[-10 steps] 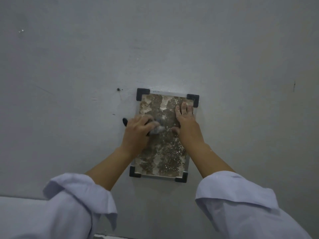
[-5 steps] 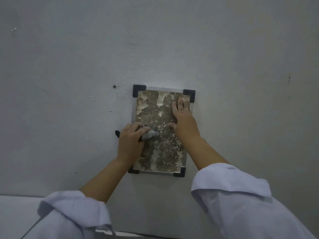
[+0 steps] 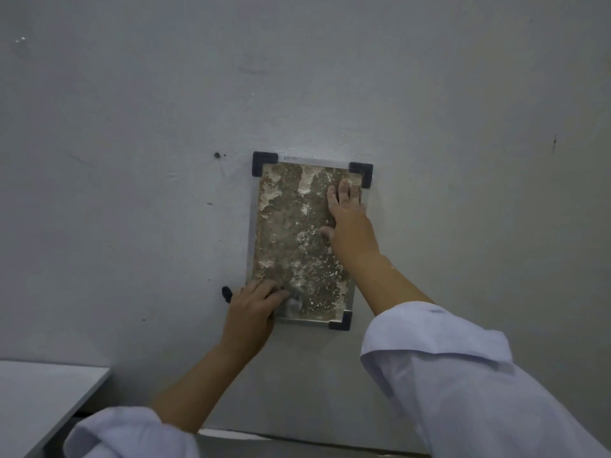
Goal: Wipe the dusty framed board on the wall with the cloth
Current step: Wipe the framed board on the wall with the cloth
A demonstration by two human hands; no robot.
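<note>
Wiping barely begun: the board (image 3: 299, 239) on the wall is mostly dusty.
Our left hand (image 3: 253, 310) clamps the cloth (image 3: 293, 304) at the bottom left corner; our right hand (image 3: 347, 223) lies flat, fingers together, bracing the upper right.

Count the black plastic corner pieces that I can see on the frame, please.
3: the black plastic corner piece at top left, one at top right, one at bottom right. A fourth, at bottom left, is probably hidden under the left hand.
</note>
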